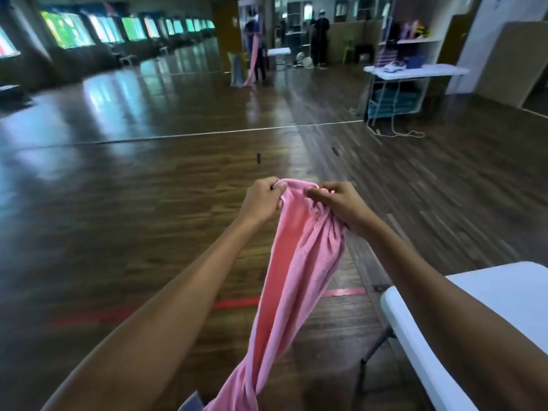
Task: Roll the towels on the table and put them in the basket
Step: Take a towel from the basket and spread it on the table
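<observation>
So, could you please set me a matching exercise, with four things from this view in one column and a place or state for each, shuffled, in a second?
Column one:
1. pink towel
2. left hand
3. white folding table
4. red tape strip

Column two:
A. stuck flat on the wooden floor
B. at the lower right edge of the view
C. hanging down, bunched, above the floor
D. gripping the top edge of the pink towel

Pairs: 1-C, 2-D, 3-B, 4-A.
</observation>
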A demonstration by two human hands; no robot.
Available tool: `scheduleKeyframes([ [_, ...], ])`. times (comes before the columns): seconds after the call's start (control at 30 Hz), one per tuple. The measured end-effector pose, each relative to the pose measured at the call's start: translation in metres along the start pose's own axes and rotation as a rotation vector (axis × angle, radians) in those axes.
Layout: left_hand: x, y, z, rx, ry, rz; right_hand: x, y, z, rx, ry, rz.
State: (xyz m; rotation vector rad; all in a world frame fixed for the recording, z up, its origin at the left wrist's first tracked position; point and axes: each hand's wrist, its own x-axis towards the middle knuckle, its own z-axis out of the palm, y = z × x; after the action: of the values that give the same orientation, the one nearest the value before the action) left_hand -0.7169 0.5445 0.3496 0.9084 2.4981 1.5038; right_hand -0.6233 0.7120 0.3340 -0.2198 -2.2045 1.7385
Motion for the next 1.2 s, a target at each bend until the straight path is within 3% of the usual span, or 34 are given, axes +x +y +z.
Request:
scheduleKeyframes([
  [0.13, 0.048, 0.020, 0.063, -0.019, -0.048, 0.025, 0.021, 0.023, -0.065, -0.060, 0.116, 0.024],
  [0.27, 0.126, 0.031, 0.131, -0.084, -0.026, -0.058, 0.087, 0.055, -0.131, -0.156, 0.234, 0.080],
  [0.47, 0.264, 0.036, 0.174, 0.036, 0.100, -0.138, 0.188, 0.084, -0.260, 0.086, 0.366, 0.267],
  [0.63, 0.335, 0.012, 0.154, 0.185, 0.248, -0.195, 0.214, 0.106, -0.362, -0.277, 0.342, 0.249],
  [0.77, 0.389, -0.047, 0.123, 0.194, 0.348, -0.295, 0.222, 0.129, -0.435, -0.550, 0.543, 0.199],
  [0.93, 0.364, -0.040, 0.120, 0.242, 0.444, -0.336, 0.194, 0.142, -0.482, -0.629, 0.780, 0.206],
  [1.2, 0.245, -0.031, 0.178, 0.265, 0.194, -0.213, 0.091, 0.180, -0.488, -0.594, 0.948, 0.377],
])
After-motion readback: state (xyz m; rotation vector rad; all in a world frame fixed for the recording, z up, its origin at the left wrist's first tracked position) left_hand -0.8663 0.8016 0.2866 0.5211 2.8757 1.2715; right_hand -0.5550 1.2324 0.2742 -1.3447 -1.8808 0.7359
